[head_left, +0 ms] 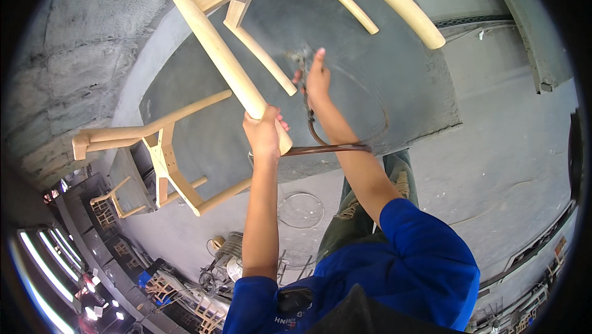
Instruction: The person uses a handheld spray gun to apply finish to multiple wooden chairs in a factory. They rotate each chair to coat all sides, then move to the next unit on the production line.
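My left hand is wrapped round the lower end of a leg of a pale wooden chair frame, which stands tilted in front of me with its other legs pointing toward me. In my right hand is a spray gun, blurred by motion, beside the frame's thinner legs. A dark hose runs down from the gun along my right forearm. Between my left wrist and right forearm stretches a brown strip or length of hose; which of these it is I cannot tell.
A second wooden chair frame lies at the left. Behind the work, a grey dusty panel meets a rough wall. Coiled hoses and a pot stand on the floor at lower left, near more chair frames.
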`<state>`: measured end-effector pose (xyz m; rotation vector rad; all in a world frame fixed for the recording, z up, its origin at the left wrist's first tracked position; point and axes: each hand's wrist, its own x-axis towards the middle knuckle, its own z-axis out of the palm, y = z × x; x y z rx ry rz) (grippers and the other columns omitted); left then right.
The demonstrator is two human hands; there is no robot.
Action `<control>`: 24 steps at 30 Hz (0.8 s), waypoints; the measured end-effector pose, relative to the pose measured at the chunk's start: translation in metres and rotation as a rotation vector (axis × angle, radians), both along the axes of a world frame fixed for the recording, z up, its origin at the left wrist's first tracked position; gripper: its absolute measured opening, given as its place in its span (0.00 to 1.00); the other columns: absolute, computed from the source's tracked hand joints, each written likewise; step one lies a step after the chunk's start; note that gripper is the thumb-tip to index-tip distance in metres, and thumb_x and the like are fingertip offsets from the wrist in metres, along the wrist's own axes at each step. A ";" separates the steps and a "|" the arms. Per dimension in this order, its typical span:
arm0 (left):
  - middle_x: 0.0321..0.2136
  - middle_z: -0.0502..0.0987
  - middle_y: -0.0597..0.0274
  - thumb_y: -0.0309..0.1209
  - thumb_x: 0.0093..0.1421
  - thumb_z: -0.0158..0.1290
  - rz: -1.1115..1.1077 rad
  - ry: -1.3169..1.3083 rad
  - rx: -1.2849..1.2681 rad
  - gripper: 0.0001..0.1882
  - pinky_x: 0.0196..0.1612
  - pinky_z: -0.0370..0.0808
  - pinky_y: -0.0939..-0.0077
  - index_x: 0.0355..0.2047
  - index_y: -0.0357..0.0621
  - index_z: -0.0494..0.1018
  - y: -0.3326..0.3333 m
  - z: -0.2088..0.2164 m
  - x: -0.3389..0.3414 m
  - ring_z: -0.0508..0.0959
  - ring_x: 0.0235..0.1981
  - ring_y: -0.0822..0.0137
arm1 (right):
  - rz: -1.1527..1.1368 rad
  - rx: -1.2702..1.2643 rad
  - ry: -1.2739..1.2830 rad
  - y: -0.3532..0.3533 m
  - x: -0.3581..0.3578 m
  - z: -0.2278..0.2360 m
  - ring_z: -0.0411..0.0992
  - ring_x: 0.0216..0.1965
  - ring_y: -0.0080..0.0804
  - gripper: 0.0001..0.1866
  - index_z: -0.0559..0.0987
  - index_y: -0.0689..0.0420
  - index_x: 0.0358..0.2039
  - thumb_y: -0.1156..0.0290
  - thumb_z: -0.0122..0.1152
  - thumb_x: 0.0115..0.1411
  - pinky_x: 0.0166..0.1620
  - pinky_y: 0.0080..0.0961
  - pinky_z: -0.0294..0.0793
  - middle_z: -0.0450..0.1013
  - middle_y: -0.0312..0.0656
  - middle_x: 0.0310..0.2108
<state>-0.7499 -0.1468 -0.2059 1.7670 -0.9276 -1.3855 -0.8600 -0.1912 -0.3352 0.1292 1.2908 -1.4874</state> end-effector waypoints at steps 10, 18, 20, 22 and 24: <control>0.24 0.71 0.57 0.25 0.53 0.56 0.006 0.004 -0.011 0.13 0.20 0.75 0.70 0.37 0.37 0.66 -0.001 0.001 -0.001 0.73 0.16 0.67 | 0.052 0.275 0.113 0.162 -0.014 -0.030 0.74 0.22 0.24 0.45 0.80 0.60 0.36 0.25 0.35 0.65 0.17 0.20 0.60 0.75 0.37 0.23; 0.22 0.71 0.58 0.24 0.53 0.55 0.010 0.024 -0.021 0.12 0.19 0.74 0.70 0.36 0.37 0.66 0.002 -0.002 0.000 0.73 0.16 0.67 | 0.085 -0.661 0.301 0.088 -0.035 0.049 0.65 0.19 0.18 0.42 0.79 0.61 0.34 0.30 0.36 0.68 0.19 0.19 0.60 0.76 0.37 0.24; 0.22 0.71 0.58 0.23 0.54 0.55 -0.007 0.019 -0.035 0.11 0.20 0.74 0.70 0.36 0.37 0.66 0.004 -0.003 0.001 0.73 0.16 0.67 | 0.006 -0.627 0.366 0.059 -0.043 0.049 0.65 0.18 0.18 0.40 0.79 0.61 0.33 0.32 0.39 0.69 0.20 0.19 0.61 0.76 0.37 0.24; 0.23 0.71 0.57 0.24 0.54 0.55 -0.012 0.016 -0.038 0.11 0.20 0.74 0.70 0.36 0.37 0.66 0.006 -0.004 0.001 0.73 0.16 0.67 | -0.043 -0.535 0.452 0.039 -0.055 0.041 0.67 0.21 0.19 0.40 0.79 0.62 0.35 0.32 0.38 0.69 0.21 0.18 0.61 0.76 0.38 0.25; 0.24 0.71 0.57 0.25 0.54 0.55 -0.003 0.014 -0.025 0.11 0.20 0.74 0.70 0.36 0.37 0.66 0.008 -0.005 0.002 0.73 0.17 0.66 | -0.060 -0.384 0.554 0.028 -0.073 0.027 0.73 0.25 0.21 0.44 0.80 0.63 0.38 0.30 0.33 0.69 0.21 0.18 0.63 0.77 0.38 0.26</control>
